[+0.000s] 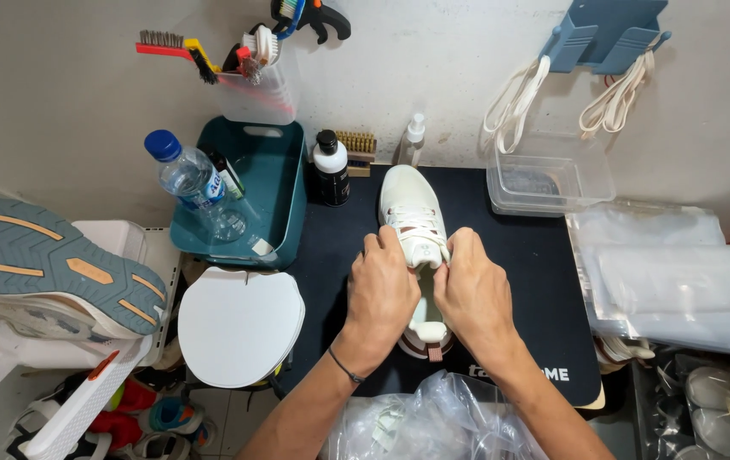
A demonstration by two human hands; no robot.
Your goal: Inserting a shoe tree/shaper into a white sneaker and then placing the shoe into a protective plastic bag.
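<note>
Black mat (510,255) on the counter, with a white sneaker (412,213) standing on it toe away from me.

Both my hands sit on the sneaker's opening: my left hand (379,294) curls its grip over the near left side of the collar, and my right hand (473,290) pinches the tongue and laces by the tips of its fingers (443,266). Behind the shoe stand a black bottle (330,168) and a small spray bottle (413,139); a teal tub (275,192) with a water bottle (187,177) lies left, and a clear box (550,175) right.
</note>
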